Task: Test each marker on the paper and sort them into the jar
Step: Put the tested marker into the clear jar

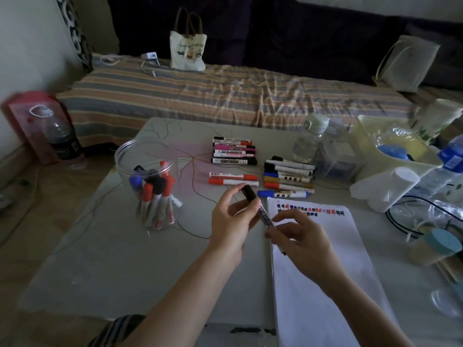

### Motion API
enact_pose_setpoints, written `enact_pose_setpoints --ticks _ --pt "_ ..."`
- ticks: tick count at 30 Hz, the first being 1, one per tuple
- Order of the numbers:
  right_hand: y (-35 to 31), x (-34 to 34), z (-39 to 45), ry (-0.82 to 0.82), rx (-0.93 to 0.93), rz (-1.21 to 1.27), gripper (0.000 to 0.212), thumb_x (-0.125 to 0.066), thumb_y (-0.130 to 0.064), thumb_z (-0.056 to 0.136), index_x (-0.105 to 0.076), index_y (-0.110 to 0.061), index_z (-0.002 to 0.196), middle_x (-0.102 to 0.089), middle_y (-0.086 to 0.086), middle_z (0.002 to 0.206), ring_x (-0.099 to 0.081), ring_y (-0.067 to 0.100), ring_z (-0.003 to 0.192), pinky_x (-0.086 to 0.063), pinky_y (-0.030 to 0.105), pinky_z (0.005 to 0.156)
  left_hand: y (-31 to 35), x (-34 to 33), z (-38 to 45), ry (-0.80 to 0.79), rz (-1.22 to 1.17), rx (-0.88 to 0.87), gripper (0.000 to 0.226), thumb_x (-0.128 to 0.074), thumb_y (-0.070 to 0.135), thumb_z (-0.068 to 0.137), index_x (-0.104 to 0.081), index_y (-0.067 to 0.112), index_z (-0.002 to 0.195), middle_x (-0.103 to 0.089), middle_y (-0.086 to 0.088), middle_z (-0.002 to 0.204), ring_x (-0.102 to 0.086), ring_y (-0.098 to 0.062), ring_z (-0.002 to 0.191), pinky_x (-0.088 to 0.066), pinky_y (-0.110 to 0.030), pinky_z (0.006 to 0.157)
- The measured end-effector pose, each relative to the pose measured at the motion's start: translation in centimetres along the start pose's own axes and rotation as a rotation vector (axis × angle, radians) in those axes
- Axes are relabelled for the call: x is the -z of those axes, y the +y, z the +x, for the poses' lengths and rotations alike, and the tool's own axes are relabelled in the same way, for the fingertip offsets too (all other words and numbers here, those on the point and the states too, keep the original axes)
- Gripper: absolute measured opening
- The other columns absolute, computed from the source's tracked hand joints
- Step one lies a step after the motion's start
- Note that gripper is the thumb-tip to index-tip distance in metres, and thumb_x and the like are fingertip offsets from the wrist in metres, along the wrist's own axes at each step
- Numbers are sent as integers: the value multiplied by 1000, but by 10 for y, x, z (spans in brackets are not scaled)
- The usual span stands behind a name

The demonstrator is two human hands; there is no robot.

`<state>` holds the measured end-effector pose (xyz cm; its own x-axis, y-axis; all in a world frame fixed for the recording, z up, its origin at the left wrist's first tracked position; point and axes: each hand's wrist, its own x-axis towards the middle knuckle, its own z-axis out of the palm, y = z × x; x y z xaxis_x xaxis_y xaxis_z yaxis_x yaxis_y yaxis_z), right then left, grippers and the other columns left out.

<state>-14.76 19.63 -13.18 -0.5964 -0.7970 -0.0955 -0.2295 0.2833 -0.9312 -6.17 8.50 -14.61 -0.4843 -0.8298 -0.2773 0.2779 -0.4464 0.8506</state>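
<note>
Right hand (298,236) pinches the black marker's (264,216) lower barrel above the paper (325,271); left hand's (231,216) grip holds its cap end.

A pale grey cracked tabletop (100,259) carries a clear plastic jar (146,156), with rows of loose markers (234,151) and a white paper pad (323,271) to the jar's right.

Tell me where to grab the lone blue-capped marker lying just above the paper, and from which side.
Take the blue-capped marker by the middle of its white barrel, coming straight down from above with a two-finger grip across its width. It lies flat, pointing left to right, with the paper close below it and a red-capped marker close above, so a grip from the side would likely bump those.
</note>
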Motion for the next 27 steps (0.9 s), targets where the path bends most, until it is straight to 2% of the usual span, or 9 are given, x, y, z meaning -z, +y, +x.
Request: enact_pose_setpoints --ticks 3,6,10,13,16,20,23,27 --pt "3 -1 4 -18 27 -63 12 -69 -16 88 -63 -16 99 -74 -2 84 -69 4 73 -53 14 61 1 3 2 -13 67 -15 43 -71 1 83 -66 28 116 -76 -7 91 -71 -19 89 -57 -35 87" --pt "4 3 10 40 96 -75 8 -65 -22 89 -66 -18 96 -73 -4 87 -68 1 79 -54 14 71 7 8 -1 -66 166 -111 43 -70 1 84 -66 32 114 -76 -3 91 -71 -16 88 -57 -29 83" --pt "17 10 11 71 129 -99 8 -60 -13 92 -65 -18 93 -72 -2 85 -68 6 76 -53 13 69 38 24 -12 -140 384 -483 42 -70 -1 83 -65 25 116 -73 2 99 -70 -9 91 -54 -21 83" --pt "22 4 15 91 120 -145 9 -61 -8 92 -68 -13 91 -73 -1 81 -69 17 75 -51 11 63 80 42 -11 -57 408 -687 38 -69 -5 82 -62 16 113 -71 1 102 -69 -10 92 -52 -19 83" --pt "1 -14 19 -9 170 -260 12 -65 -13 90 -64 -25 90 -71 -3 87 -68 11 80 -53 16 68 118 56 -14 39 421 -780 34 -68 -5 82 -60 16 109 -70 0 97 -69 -11 87 -52 -20 80" --pt "-46 -50 24 -59 275 -356 17 -68 -23 89 -59 -38 87 -69 -11 85 -67 3 79 -55 21 73 163 76 -20 164 476 -895 32 -70 -2 82 -58 14 108 -69 3 95 -67 -1 83 -47 -12 75" --pt "-71 -76 27 -67 326 -367 10 -68 -25 89 -64 -34 88 -70 -11 83 -67 3 75 -51 15 67 187 94 -18 288 499 -945 34 -70 -4 82 -52 14 104 -68 -6 95 -67 -4 82 -48 -11 73" --pt "-73 -95 24 -115 332 -407 5 -65 -23 91 -64 -26 93 -69 -10 88 -64 -2 76 -48 9 61 193 107 -15 397 665 -1064 33 -72 2 82 -50 17 100 -67 1 91 -67 -5 81 -51 -17 74"
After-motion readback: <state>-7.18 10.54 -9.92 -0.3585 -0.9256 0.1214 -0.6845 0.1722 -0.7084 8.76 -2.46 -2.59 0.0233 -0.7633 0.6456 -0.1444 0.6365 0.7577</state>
